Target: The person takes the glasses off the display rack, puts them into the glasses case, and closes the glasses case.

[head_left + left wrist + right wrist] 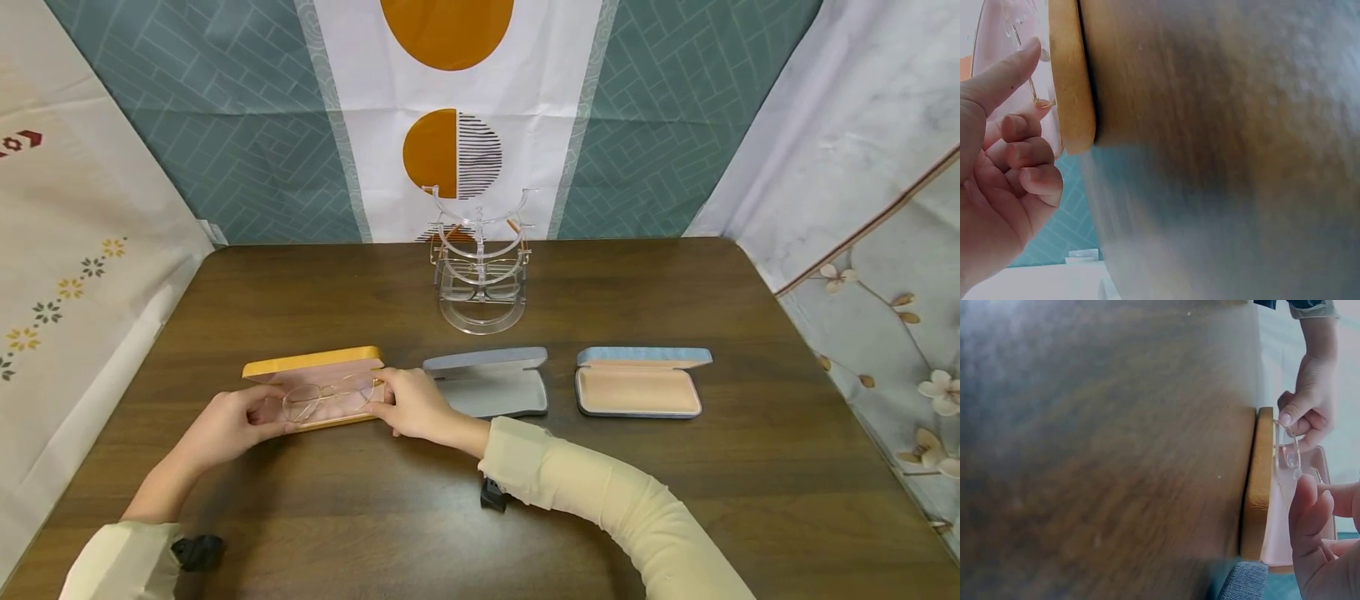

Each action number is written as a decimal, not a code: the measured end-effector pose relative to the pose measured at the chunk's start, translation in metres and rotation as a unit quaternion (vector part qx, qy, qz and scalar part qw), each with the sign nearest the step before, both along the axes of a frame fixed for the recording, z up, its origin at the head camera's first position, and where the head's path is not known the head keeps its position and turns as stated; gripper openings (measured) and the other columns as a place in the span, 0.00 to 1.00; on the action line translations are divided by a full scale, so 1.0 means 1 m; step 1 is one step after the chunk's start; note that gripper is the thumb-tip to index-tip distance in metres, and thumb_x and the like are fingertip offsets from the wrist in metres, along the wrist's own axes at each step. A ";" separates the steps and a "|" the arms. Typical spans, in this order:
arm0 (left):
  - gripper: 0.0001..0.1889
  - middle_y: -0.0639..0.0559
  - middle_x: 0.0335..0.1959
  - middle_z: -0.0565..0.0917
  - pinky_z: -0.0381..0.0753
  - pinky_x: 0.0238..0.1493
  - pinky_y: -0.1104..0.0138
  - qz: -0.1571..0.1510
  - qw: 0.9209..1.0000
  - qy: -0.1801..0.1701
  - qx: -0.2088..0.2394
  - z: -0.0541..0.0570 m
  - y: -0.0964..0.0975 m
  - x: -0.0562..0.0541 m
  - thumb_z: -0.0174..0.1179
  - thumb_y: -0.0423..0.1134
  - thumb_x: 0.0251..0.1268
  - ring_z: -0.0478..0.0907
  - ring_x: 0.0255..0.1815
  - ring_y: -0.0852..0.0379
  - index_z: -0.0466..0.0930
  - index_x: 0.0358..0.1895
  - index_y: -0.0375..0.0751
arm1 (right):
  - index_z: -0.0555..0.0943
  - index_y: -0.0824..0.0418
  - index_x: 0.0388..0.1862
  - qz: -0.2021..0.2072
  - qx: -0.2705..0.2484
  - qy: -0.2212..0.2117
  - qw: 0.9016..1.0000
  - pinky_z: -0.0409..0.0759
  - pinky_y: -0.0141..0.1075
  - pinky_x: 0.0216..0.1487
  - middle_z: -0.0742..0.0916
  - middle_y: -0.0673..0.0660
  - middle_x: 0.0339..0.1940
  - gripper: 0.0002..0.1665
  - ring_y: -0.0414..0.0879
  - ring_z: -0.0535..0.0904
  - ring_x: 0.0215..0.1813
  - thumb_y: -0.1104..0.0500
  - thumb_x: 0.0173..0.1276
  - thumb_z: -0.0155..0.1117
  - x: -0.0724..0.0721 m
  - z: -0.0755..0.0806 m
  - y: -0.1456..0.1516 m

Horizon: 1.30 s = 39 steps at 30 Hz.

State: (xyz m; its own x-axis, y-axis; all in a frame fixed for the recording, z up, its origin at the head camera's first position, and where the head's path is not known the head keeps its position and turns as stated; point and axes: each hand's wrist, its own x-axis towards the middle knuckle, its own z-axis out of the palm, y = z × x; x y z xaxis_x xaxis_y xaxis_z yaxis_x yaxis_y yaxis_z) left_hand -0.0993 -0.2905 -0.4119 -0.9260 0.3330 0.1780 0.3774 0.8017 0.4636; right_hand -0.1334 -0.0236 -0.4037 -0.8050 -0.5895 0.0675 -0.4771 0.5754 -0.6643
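A pair of thin gold-rimmed eyeglasses point(302, 402) is held over the pink-lined inside of an open yellow glasses case point(311, 363) at the left of the table. My left hand point(242, 421) pinches the left side of the frame between thumb and forefinger; in the left wrist view the thumb crosses a thin temple point(1032, 84). On the other side, my right hand point(420, 404) grips the right end of the frame near its hinge. Both hands are close to the case's ends. Whether the glasses touch the lining cannot be made out.
An open grey glasses case point(491, 393) stands just right of the yellow one, partly behind my right hand. Farther right lies an open blue case point(637, 392) with beige lining. A clear tiered stand point(482, 321) at the back carries other glasses.
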 end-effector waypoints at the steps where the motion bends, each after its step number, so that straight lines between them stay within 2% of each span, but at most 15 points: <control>1: 0.20 0.62 0.13 0.60 0.57 0.17 0.72 0.003 1.000 0.001 -0.002 0.000 0.000 0.000 0.72 0.38 0.41 0.54 0.15 0.69 0.79 0.39 0.33 | 0.72 0.67 0.57 -0.001 0.005 0.002 1.000 0.70 0.19 0.30 0.76 0.43 0.12 0.28 0.27 0.69 0.08 0.56 0.61 0.63 0.000 0.000 -0.001; 6: 0.20 0.61 0.13 0.62 0.58 0.18 0.72 0.017 1.000 0.001 -0.012 -0.001 -0.002 -0.003 0.72 0.37 0.41 0.57 0.16 0.68 0.79 0.39 0.32 | 0.72 0.65 0.58 -0.009 0.031 0.007 0.999 0.70 0.18 0.28 0.76 0.42 0.10 0.28 0.28 0.68 0.06 0.56 0.60 0.64 -0.002 -0.003 -0.005; 10: 0.21 0.60 0.13 0.64 0.59 0.18 0.71 0.035 0.999 -0.028 -0.012 -0.001 -0.003 -0.005 0.71 0.39 0.43 0.58 0.16 0.67 0.79 0.41 0.30 | 0.73 0.63 0.57 -0.023 0.054 0.026 0.998 0.71 0.20 0.27 0.75 0.42 0.08 0.27 0.28 0.68 0.07 0.55 0.60 0.64 -0.004 -0.007 -0.009; 16: 0.22 0.58 0.13 0.65 0.59 0.16 0.71 0.049 0.995 -0.084 0.004 0.000 -0.006 -0.006 0.70 0.40 0.47 0.58 0.14 0.66 0.78 0.44 0.29 | 0.75 0.60 0.56 -0.038 0.092 0.041 0.994 0.74 0.26 0.29 0.75 0.42 0.10 0.27 0.33 0.73 0.16 0.52 0.58 0.66 -0.007 -0.010 -0.013; 21: 0.21 0.58 0.11 0.65 0.59 0.15 0.71 0.044 0.994 -0.101 0.017 -0.002 -0.008 -0.006 0.69 0.39 0.48 0.57 0.12 0.67 0.77 0.45 0.30 | 0.76 0.60 0.54 -0.036 0.107 0.040 0.993 0.71 0.29 0.27 0.76 0.46 0.17 0.26 0.39 0.73 0.25 0.53 0.58 0.67 -0.009 -0.011 -0.014; 25: 0.21 0.58 0.11 0.65 0.59 0.15 0.71 0.039 0.995 -0.094 0.017 -0.002 -0.009 -0.007 0.68 0.39 0.49 0.57 0.12 0.68 0.77 0.46 0.31 | 0.76 0.59 0.54 -0.041 0.126 0.034 0.991 0.75 0.31 0.32 0.82 0.49 0.26 0.25 0.41 0.78 0.32 0.52 0.58 0.66 -0.008 -0.011 -0.015; 29: 0.21 0.60 0.12 0.65 0.59 0.15 0.71 0.030 0.996 -0.080 0.015 -0.002 -0.009 -0.006 0.68 0.38 0.50 0.57 0.13 0.68 0.77 0.47 0.32 | 0.77 0.59 0.53 -0.038 0.134 0.034 0.990 0.76 0.33 0.39 0.85 0.51 0.35 0.25 0.43 0.80 0.40 0.51 0.58 0.65 -0.005 -0.010 -0.014; 32: 0.21 0.61 0.12 0.66 0.59 0.16 0.71 0.027 0.997 -0.071 0.019 -0.002 -0.011 -0.005 0.67 0.38 0.50 0.58 0.13 0.68 0.77 0.48 0.34 | 0.78 0.60 0.49 -0.031 0.128 0.038 0.991 0.76 0.32 0.37 0.84 0.49 0.30 0.22 0.42 0.80 0.38 0.51 0.58 0.66 -0.003 -0.009 -0.013; 36: 0.21 0.61 0.16 0.71 0.63 0.19 0.72 0.039 0.997 -0.054 0.027 -0.001 -0.015 -0.001 0.68 0.38 0.49 0.65 0.17 0.68 0.78 0.47 0.35 | 0.79 0.60 0.43 -0.034 0.127 0.043 0.990 0.75 0.32 0.37 0.82 0.50 0.34 0.20 0.43 0.78 0.40 0.49 0.57 0.66 -0.001 -0.006 -0.012; 39: 0.16 0.59 0.20 0.75 0.67 0.22 0.73 0.053 0.997 -0.037 0.032 0.001 -0.018 0.002 0.68 0.36 0.48 0.69 0.21 0.69 0.79 0.42 0.35 | 0.78 0.60 0.38 -0.041 0.112 0.038 0.992 0.74 0.32 0.35 0.80 0.52 0.37 0.17 0.43 0.76 0.39 0.49 0.57 0.65 0.003 -0.005 -0.010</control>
